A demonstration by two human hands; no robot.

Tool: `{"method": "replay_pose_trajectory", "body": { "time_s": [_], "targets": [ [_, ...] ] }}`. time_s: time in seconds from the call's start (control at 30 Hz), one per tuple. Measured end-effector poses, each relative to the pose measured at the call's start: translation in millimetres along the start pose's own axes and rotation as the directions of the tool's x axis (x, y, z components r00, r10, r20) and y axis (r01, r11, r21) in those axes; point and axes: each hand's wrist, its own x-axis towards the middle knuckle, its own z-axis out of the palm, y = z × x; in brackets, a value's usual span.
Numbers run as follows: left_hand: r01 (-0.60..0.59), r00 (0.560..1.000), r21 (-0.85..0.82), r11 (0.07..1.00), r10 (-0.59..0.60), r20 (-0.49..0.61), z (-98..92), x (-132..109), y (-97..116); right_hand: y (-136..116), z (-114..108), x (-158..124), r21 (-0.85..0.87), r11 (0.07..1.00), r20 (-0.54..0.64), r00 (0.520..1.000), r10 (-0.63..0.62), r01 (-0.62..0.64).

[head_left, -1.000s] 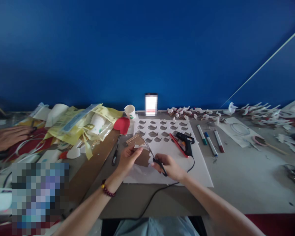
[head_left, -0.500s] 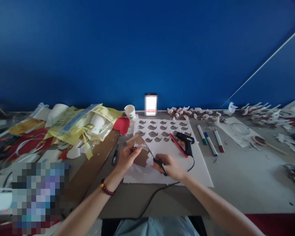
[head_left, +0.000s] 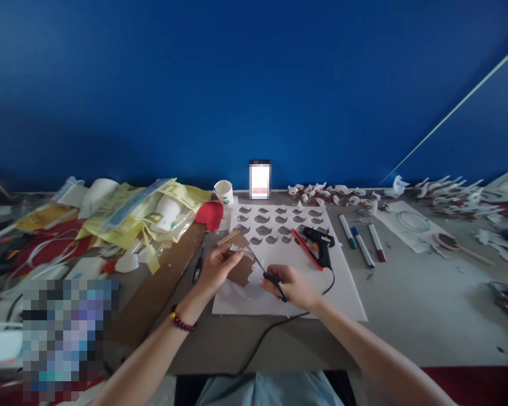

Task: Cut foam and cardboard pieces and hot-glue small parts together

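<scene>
My left hand (head_left: 220,268) pinches a brown piece of cardboard (head_left: 240,274) with a jagged right edge. A bit of white shows at the fingertips; whether it is a separate scrap I cannot tell. My right hand (head_left: 294,285) is closed around the black handles of a pair of scissors (head_left: 275,283). Their blades point up and left, close to the cardboard's upper right edge. Another brown cardboard piece (head_left: 233,239) lies just beyond my left hand. Beneath both hands is a white sheet (head_left: 288,310), on which several grey leaf-like cutouts (head_left: 263,231) sit in rows.
A black glue gun (head_left: 319,245) rests on the sheet's right side, its cord running toward me. Several markers (head_left: 363,248) lie farther right. Left stand a paper cup (head_left: 224,193), a red piece (head_left: 209,215) and yellow packaging (head_left: 122,211). A lit phone (head_left: 260,180) leans on the blue wall.
My left hand has shifted slightly left and up, and the brown cardboard has moved a little left with it. The right hand and scissors stay nearly in place.
</scene>
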Motion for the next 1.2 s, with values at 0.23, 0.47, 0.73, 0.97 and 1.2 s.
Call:
{"method": "replay_pose_trajectory", "body": {
  "time_s": [0.23, 0.47, 0.73, 0.97, 1.2],
  "targets": [
    [-0.02, 0.999, 0.031, 0.999, 0.019, 0.038, -3.7, 3, 3, 1, -1, 0, -0.029, 1.0, 0.003, 1.0, -0.011, 0.011],
    [-0.007, 0.996, 0.082, 0.997, 0.0, 0.089, -10.3, 6, 7, 2, -3, 0, -0.086, 0.996, 0.021, 1.0, 0.015, -0.013],
    [0.237, 0.971, -0.274, 0.932, -0.219, 0.096, -10.9, 4, 14, -2, -1, -1, 0.034, 0.999, 0.004, 1.0, 0.015, -0.015],
    [0.356, 0.934, -0.487, 0.797, -0.279, 0.224, -1.3, 0, 14, -6, 3, 0, 0.247, 0.968, -0.059, 0.998, -0.018, 0.032],
    [0.103, 0.973, -0.147, 0.984, -0.069, 0.221, 19.6, -17, 13, -2, 12, 1, 0.278, 0.958, -0.114, 0.993, -0.042, 0.073]
  ]
}}
